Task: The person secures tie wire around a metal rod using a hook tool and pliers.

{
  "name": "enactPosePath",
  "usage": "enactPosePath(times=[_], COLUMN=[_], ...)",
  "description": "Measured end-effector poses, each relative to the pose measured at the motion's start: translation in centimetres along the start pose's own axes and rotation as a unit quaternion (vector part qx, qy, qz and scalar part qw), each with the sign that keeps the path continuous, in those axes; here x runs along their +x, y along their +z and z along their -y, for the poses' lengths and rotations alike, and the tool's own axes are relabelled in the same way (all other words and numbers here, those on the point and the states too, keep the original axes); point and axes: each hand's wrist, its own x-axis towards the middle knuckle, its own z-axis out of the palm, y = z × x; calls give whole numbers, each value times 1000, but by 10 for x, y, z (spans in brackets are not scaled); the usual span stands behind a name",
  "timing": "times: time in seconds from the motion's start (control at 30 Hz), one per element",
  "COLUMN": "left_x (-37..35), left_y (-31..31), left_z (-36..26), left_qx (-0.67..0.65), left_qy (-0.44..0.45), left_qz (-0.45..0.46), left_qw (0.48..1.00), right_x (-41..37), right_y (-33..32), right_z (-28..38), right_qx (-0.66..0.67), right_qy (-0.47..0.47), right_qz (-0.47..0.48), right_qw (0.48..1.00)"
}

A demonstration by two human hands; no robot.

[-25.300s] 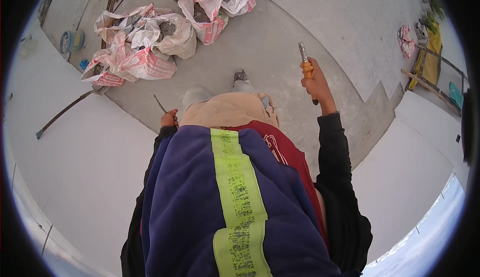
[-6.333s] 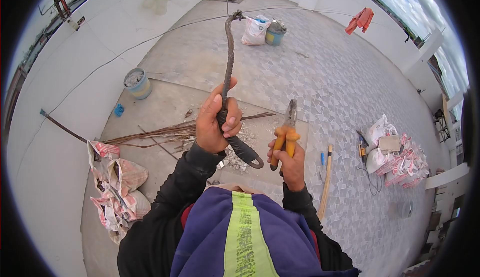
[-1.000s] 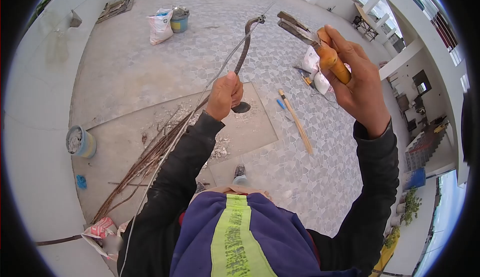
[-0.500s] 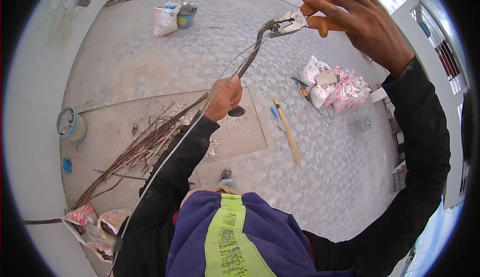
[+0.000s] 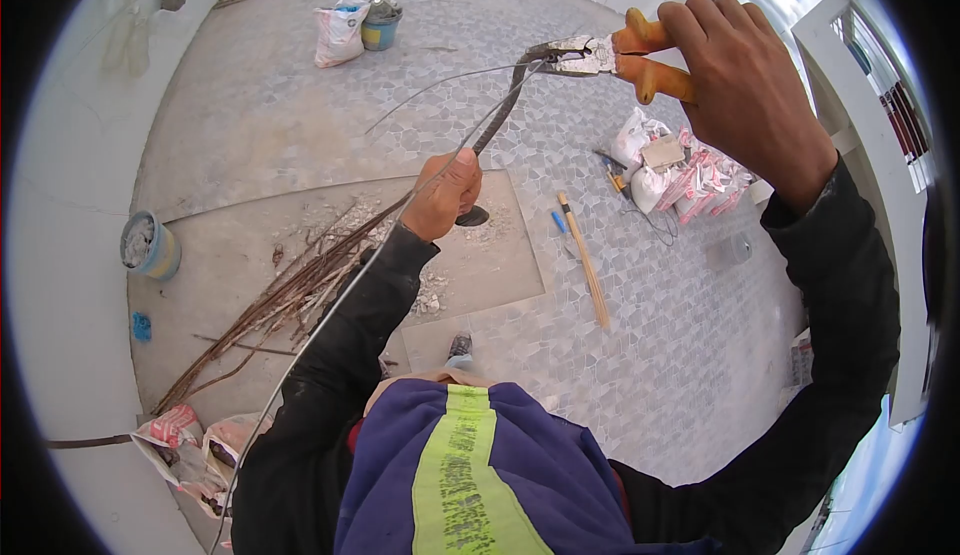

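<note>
My left hand (image 5: 444, 195) is wrapped round a dark bent metal rod (image 5: 497, 123), which rises from the fist and curves over to the right at its top. At that curved end are the jaws of a pair of pliers (image 5: 582, 56) with orange handles, gripped by my right hand (image 5: 752, 95), fingers folded over the upper handle. A thin grey wire (image 5: 350, 293) meets the rod near the jaws and runs down past my left hand and forearm to the lower left. Its other, shorter strand (image 5: 430, 83) sticks out leftward in the air.
A pile of rusty rods (image 5: 290, 300) lies among rubble below. Buckets (image 5: 152, 247) (image 5: 381, 27) and a sack (image 5: 341, 33) stand on the floor. White-and-red sacks (image 5: 700, 177) are heaped at right, near a wooden-handled tool (image 5: 585, 265). More sacks (image 5: 182, 452) lie lower left.
The short wire strand has swung away from the long one and now points left. My right hand has moved slightly down and right, its fingers curled tighter over the plier handle.
</note>
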Motion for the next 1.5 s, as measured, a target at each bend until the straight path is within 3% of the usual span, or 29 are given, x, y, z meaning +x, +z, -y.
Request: enactPosePath(times=[0.1,0.13,0.17,0.23,0.3,0.37,0.5,0.57,0.77,0.83,0.97,1.03,1.1,1.2,1.27,1.37,1.4,1.43,1.47,1.5], left_x=[-1,-1,0,-3,-4,-8,-11,-8,-4,-10,-13,-9,-10,-7,-9,-5,-4,-5,-5,-4], left_y=[1,2,5,9,13,18,16,14,16,22,32,41,47,53,45,36,35,37,38,39], left_z=[6,7,8,9,10,13,15,7,-14,-33,-47,-54,-58,-61,-57,-55,-54,-52,-49,-46], left_qx=[13,16,0,-6,20,56,82,95,130,-22,-29,-18,-5,1,-93,-58,-19,-19,12,42], left_qy=[7,1,9,3,19,22,7,-10,-13,-119,-152,-140,-130,-130,-157,-122,-94,-96,-80,-62], left_qz=[-9,-2,-25,-29,-85,-101,-155,-137,-85,7,6,2,-1,-18,-21,-36,-39,-37,-42,-47], left_qw=[1000,1000,1000,1000,996,993,985,986,988,993,988,990,992,991,983,990,995,994,996,996], right_x=[-10,-14,-18,-25,-23,-19,-2,-2,-39,-50,-64,-67,-67,-63,-69,-72,-72,-70,-63,-54], right_y=[6,15,18,15,26,37,56,66,64,71,73,71,58,23,15,2,3,4,8,9], right_z=[21,28,42,84,117,154,204,199,154,141,108,99,90,77,60,32,21,8,-8,-13], right_qx=[-6,21,24,68,93,154,272,273,209,245,237,245,192,70,33,-3,193,379,430,429], right_qy=[76,70,79,208,249,372,481,467,380,363,301,293,281,277,264,236,242,240,178,181], right_qz=[11,-61,-57,-47,-85,-98,-58,-111,-109,-153,-254,-247,-86,-66,-56,-34,6,43,68,68], right_qw=[997,995,995,975,960,910,831,834,894,886,888,891,937,956,962,971,951,892,882,882])
